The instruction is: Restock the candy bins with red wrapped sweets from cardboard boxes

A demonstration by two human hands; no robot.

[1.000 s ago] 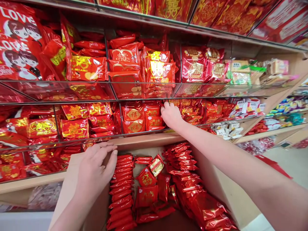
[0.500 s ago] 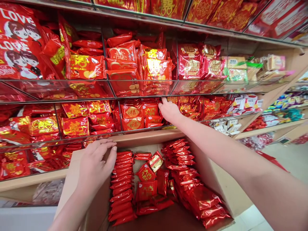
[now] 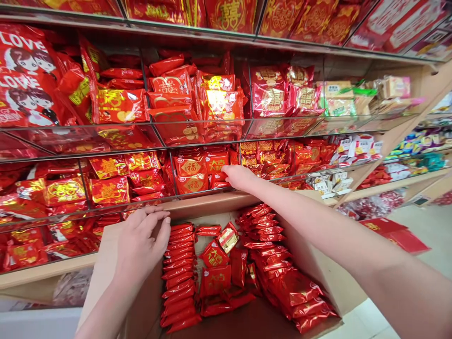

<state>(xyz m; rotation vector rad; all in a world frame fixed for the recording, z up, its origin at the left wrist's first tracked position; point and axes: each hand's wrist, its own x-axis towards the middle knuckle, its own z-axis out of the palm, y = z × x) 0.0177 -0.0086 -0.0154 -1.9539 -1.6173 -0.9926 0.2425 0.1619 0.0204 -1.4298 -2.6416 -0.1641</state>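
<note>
My right hand (image 3: 242, 178) reaches to the lower shelf, its fingers bent together, with the tips at the right edge of a red snack packet (image 3: 216, 161) with gold characters. Its far fingers are partly hidden. My left hand (image 3: 143, 242) lies over the left rim of a cardboard box (image 3: 318, 263), fingers stretched inward and thumb apart, with nothing seen in it. Inside the box, a neat row of red packets (image 3: 179, 282) stands on the left. Another stack of packets (image 3: 282, 268) leans along the right wall, and several loose packets (image 3: 216, 280) lie between.
Clear shelf dividers and a front rail (image 3: 212, 190) part the packets into compartments. Larger red bags (image 3: 120, 103) fill the shelf above. White packets (image 3: 360, 148) sit farther right. A red flat item (image 3: 395, 235) lies at the right by the floor.
My right hand has moved left and slightly down, from beside the compartment's right divider to the gold-lettered packet. My left hand stays at the box rim. The view has shifted slightly.
</note>
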